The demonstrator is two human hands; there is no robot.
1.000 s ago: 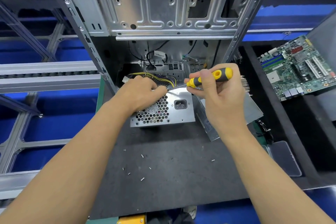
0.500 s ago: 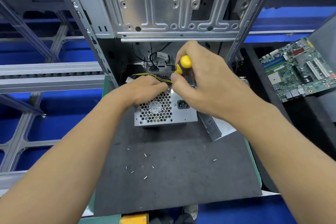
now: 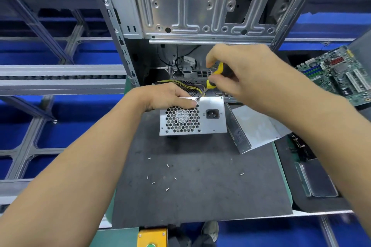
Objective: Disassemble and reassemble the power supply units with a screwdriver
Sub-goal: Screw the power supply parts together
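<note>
An open computer case (image 3: 200, 6) is standing at the back of the dark surface (image 3: 200, 186). The power supply unit (image 3: 210, 124) is sitting just in front of it. The left hand (image 3: 166, 96) is gripping the unit's top edge, fingers curled over it. The right hand (image 3: 247, 74) is clamped on the screwdriver (image 3: 212, 79), whose tip is touching a screw at the top edge. Loose screws (image 3: 167, 165) are lying scattered nearer.

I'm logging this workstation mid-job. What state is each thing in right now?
Power supply unit: upright on the mat, cover on.
Screwdriver: tilted, tip at the top-edge screw.
Right hand: grips the screwdriver.
Left hand: holds the unit.
Screws: loose, scattered on the mat.
Computer case: open.
</note>
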